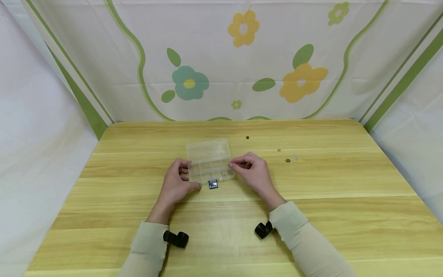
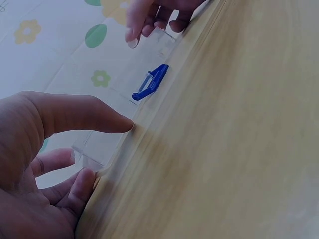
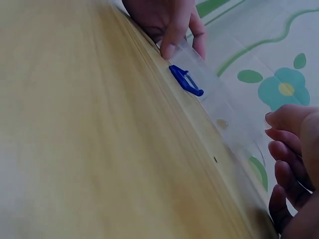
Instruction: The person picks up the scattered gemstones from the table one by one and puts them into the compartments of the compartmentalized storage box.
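A clear plastic compartment box (image 1: 212, 172) stands on the table, its clear lid (image 1: 207, 151) raised at the back. A dark blue latch (image 1: 213, 184) hangs at its front edge. My left hand (image 1: 177, 182) grips the box's left end, thumb at the front corner and fingers round the side. My right hand (image 1: 254, 171) is at the box's right end, fingers loosely curled, thumb and index tips close together; nothing shows between them. In the right wrist view a small round yellowish piece (image 3: 222, 123) shows through the clear plastic, near the right hand.
Right of the box, small round pieces lie on the wooden table (image 1: 221, 238): a dark brown one (image 1: 247, 137), a tan one (image 1: 279, 150), a dark green one (image 1: 288, 160) and a pale one (image 1: 295, 157). A flowered cloth (image 1: 214, 50) hangs behind the table.
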`<state>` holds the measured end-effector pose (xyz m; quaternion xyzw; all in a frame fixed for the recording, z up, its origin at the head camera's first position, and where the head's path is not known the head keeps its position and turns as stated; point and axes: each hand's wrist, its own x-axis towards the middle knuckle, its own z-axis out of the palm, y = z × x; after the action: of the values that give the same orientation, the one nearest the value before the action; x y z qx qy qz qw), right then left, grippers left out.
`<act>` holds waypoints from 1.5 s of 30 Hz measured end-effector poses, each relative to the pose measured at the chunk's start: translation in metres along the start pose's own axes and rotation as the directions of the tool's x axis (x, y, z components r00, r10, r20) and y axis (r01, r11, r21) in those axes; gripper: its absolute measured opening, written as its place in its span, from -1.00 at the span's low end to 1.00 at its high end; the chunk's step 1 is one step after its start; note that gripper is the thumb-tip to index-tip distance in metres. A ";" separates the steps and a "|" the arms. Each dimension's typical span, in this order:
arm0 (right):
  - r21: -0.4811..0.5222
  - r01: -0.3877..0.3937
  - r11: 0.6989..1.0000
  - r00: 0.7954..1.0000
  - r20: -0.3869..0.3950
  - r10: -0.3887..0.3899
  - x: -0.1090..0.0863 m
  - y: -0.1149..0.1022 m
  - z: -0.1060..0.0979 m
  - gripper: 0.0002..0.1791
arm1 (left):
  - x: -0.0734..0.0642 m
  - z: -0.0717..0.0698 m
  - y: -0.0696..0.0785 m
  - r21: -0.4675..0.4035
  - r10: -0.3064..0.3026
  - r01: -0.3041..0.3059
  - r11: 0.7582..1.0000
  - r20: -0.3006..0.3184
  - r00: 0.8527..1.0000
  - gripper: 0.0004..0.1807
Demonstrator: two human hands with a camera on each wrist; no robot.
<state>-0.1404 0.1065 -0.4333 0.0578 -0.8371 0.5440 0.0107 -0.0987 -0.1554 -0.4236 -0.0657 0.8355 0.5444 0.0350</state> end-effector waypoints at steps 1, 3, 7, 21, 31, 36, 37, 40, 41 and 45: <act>0.001 0.006 1.000 1.000 0.006 -0.006 0.000 0.000 0.001 -0.91 | 0.000 0.000 0.000 0.000 0.000 0.000 1.000 0.001 1.000 -0.18; 0.007 0.022 1.000 1.000 0.014 -0.022 -0.001 -0.001 0.003 -0.92 | 0.000 0.000 0.000 0.002 -0.002 0.002 1.000 0.002 1.000 -0.18; 0.015 0.063 0.998 0.998 0.026 -0.063 -0.001 -0.001 0.006 -0.93 | -0.001 0.001 0.000 0.009 -0.001 0.001 1.000 0.002 1.000 -0.19; -0.037 0.198 0.979 0.976 0.100 -0.194 -0.004 -0.001 0.015 -0.95 | 0.000 0.002 0.000 0.020 0.009 -0.009 1.000 0.000 1.000 -0.19; -0.089 0.209 0.974 0.973 0.122 -0.198 -0.006 -0.005 0.016 -0.95 | 0.001 0.002 0.000 0.015 0.000 0.000 1.000 -0.001 1.000 -0.19; -0.097 0.231 0.968 0.968 0.124 -0.219 -0.006 -0.005 0.015 -0.93 | 0.001 0.002 0.000 0.009 -0.007 0.007 1.000 -0.003 1.000 -0.19; -0.101 0.234 0.967 0.967 0.123 -0.221 -0.006 -0.005 0.015 -0.93 | 0.001 0.002 0.000 0.007 -0.008 0.008 1.000 -0.003 1.000 -0.19; -0.111 0.236 0.965 0.967 0.123 -0.222 -0.006 -0.005 0.016 -0.94 | 0.000 0.002 0.001 0.002 -0.010 0.010 1.000 -0.005 1.000 -0.18; -0.112 0.235 0.966 0.968 0.123 -0.221 -0.005 -0.004 0.016 -0.94 | 0.000 0.002 0.001 0.001 -0.010 0.010 1.000 -0.005 1.000 -0.18; -0.107 0.236 0.966 0.967 0.120 -0.223 -0.005 -0.004 0.016 -0.93 | 0.001 0.003 0.001 0.000 -0.009 0.009 1.000 -0.005 1.000 -0.18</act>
<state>-0.1339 0.0910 -0.4368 0.1828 -0.8553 0.4837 0.0323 -0.0996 -0.1529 -0.4242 -0.0710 0.8352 0.5442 0.0355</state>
